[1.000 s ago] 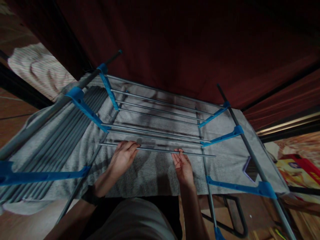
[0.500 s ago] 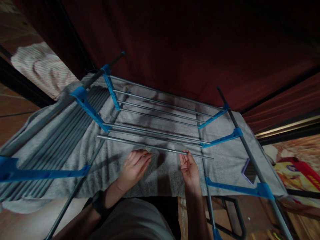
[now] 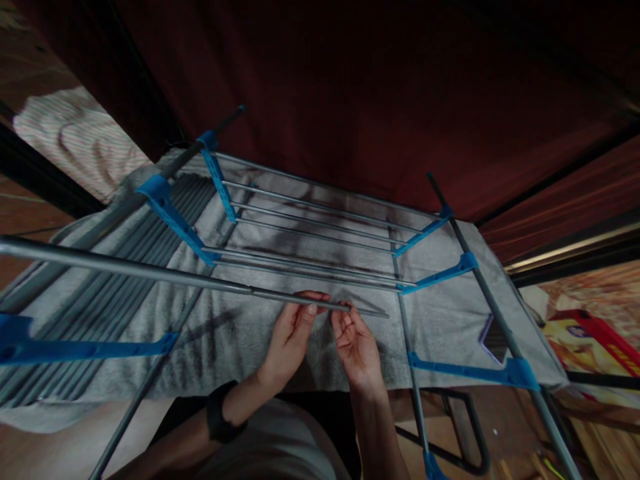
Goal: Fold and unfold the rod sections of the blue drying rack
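Note:
A long grey metal rod [image 3: 200, 280] runs from the left edge to past my hands, tilted, its left end nearest me and a joint line partway along. My left hand [image 3: 289, 333] pinches it between thumb and fingers. Close by, my right hand [image 3: 357, 343] is palm up, its fingertips curled on the rod near the far right end. Beyond lies a rack frame: grey side poles [image 3: 470, 243] with blue plastic brackets [image 3: 440, 272] and several thin rods [image 3: 310, 260] spanning between them.
A grey towel-like cloth [image 3: 280, 233] covers the surface beneath. Several grey tubes [image 3: 130, 260] lie side by side at left. A phone [image 3: 495, 339] rests at right, near a red and yellow box [image 3: 590, 343]. A dark red curtain [image 3: 325, 100] hangs behind.
My left hand has moved right and taken hold of the rod. The rod has shifted and swung, its left end now coming toward me. My right hand has moved slightly left along it.

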`<control>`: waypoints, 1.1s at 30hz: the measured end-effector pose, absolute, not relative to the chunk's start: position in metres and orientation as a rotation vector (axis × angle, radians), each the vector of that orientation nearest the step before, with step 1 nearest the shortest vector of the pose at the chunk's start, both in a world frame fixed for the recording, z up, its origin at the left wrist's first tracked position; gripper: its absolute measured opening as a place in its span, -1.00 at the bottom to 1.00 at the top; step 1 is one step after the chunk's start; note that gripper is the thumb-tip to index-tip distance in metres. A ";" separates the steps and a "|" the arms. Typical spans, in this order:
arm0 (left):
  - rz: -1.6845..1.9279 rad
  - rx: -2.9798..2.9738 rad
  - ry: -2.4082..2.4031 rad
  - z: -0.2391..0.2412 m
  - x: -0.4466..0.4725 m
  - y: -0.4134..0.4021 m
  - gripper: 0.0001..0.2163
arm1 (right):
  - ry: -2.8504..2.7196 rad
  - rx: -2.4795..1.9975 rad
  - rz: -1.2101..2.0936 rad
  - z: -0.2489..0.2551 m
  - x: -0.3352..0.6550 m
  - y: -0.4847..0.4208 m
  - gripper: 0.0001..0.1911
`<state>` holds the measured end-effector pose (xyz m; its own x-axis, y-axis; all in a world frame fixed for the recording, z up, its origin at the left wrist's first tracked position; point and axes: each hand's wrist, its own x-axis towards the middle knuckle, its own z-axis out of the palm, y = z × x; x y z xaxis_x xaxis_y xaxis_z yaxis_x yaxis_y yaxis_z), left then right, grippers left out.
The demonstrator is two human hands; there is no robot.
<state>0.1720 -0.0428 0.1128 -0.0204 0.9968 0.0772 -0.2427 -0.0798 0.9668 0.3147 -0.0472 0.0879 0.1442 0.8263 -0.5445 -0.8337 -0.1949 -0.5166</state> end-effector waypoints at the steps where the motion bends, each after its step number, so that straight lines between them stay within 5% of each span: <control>1: 1.411 1.057 0.979 0.119 0.171 -0.041 -0.75 | -0.010 -0.932 1.549 0.091 0.314 -0.048 -0.97; 10: 1.788 1.092 0.923 0.175 0.143 -0.008 -0.71 | -0.314 -0.908 1.927 0.098 0.315 -0.065 -0.74; 21: 1.557 1.474 1.049 0.216 0.138 0.003 -0.69 | -0.199 -1.042 1.629 0.084 0.341 -0.057 -0.80; 33: 0.846 2.009 1.305 0.111 0.141 -0.003 -0.74 | -0.107 -1.122 1.498 0.064 0.369 -0.044 -0.82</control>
